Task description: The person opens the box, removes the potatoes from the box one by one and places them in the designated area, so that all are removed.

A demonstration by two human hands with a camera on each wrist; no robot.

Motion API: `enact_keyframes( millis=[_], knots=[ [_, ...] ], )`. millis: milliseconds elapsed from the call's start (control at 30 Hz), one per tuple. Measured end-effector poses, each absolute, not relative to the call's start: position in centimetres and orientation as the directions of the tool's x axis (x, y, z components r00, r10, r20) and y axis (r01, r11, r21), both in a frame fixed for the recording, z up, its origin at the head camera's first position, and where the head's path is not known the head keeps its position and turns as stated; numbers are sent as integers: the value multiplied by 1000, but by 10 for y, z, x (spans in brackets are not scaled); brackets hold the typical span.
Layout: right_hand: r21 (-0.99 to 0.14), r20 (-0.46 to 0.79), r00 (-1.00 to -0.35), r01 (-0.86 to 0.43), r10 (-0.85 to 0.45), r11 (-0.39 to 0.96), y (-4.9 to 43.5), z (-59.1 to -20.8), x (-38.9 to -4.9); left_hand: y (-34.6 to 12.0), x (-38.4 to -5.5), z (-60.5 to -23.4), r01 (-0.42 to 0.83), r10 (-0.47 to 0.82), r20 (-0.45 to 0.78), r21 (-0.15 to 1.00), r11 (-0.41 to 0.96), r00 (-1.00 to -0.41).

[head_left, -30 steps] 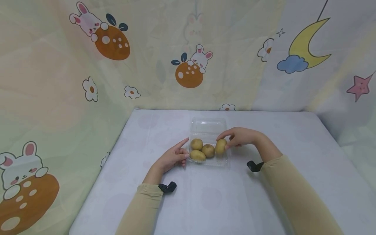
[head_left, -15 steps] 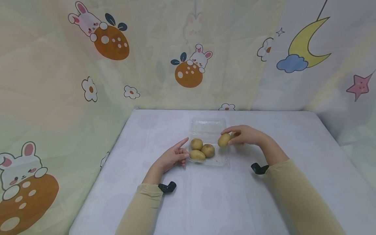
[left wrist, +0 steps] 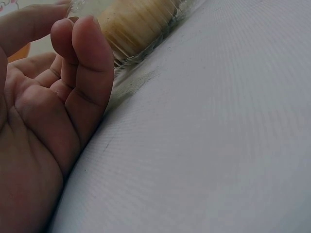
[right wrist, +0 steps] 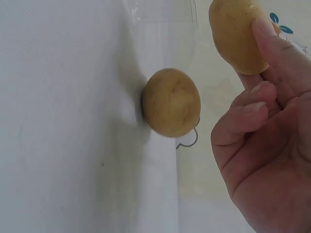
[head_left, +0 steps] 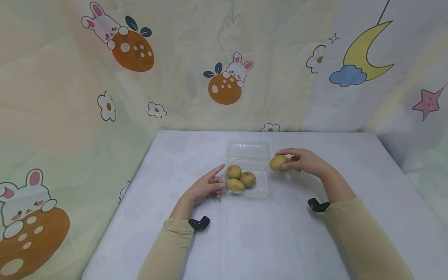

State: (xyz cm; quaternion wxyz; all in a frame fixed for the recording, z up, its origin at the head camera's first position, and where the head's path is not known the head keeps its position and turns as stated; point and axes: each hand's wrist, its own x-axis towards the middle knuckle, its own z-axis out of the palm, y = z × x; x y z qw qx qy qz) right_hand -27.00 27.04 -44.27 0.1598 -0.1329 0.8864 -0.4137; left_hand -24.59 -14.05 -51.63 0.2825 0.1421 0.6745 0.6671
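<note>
My right hand pinches an oval potato between thumb and fingers, just right of the open clear plastic container. In the right wrist view another potato rests on the table near that hand; in the head view it is mostly hidden behind the fingers. Inside the container's left part lie three potatoes: a round potato, a second round potato and an oval potato. My left hand holds the container's left edge, index finger stretched along it, thumb at the rim, other fingers curled.
The container's lid is folded back toward the far side of the table. A white cloth covers the table. Behind it hangs a printed curtain.
My right hand has lifted the oval potato from the container's right side and carried it right, past the container's edge. The left hand and the other potatoes have stayed in place.
</note>
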Motion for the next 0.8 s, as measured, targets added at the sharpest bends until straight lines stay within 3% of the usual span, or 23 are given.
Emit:
enact_keyframes(
  millis=[800],
  knots=[
    [-770, -158, -974, 18, -164, 638, 325, -463, -258, -140, -246, -515, -190, 568, -194, 979, 68, -800]
  ],
)
